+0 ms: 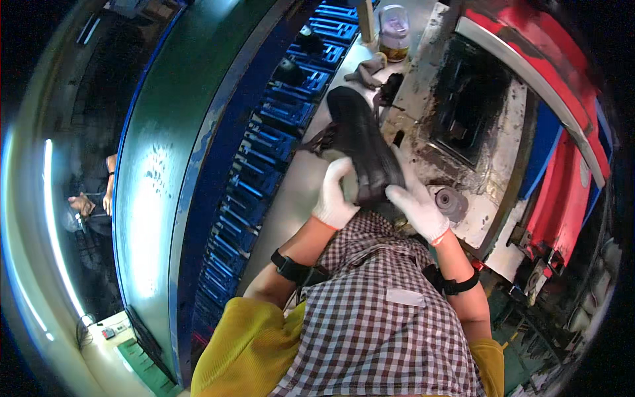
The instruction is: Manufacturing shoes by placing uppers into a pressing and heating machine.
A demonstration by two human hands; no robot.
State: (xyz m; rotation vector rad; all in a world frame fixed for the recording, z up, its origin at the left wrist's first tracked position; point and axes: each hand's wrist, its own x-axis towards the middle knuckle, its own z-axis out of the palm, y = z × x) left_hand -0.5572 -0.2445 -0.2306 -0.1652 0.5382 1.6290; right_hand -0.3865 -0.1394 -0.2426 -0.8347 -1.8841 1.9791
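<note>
A black leather boot (362, 145) lies between my two hands above the bench, its rounded toe pointing away from me and dark laces showing at its left side. My left hand (336, 198), in a white glove, is curled at the near left end of the boot, thumb and fingers bent around its edge. Against the boot's near right side presses my right hand (418, 206), also white-gloved, with its thumb on the leather and its other fingers along the far side. The boot hides part of the fingers.
Left of the bench runs a rack of blue holders (258, 159) beside a green panel (175, 99). Ahead stand a glass jar (395, 33) and a grey cloth (366, 71). To the right are a stained machine plate (410, 122) and red covers (562, 198). Another person (86, 205) is far left.
</note>
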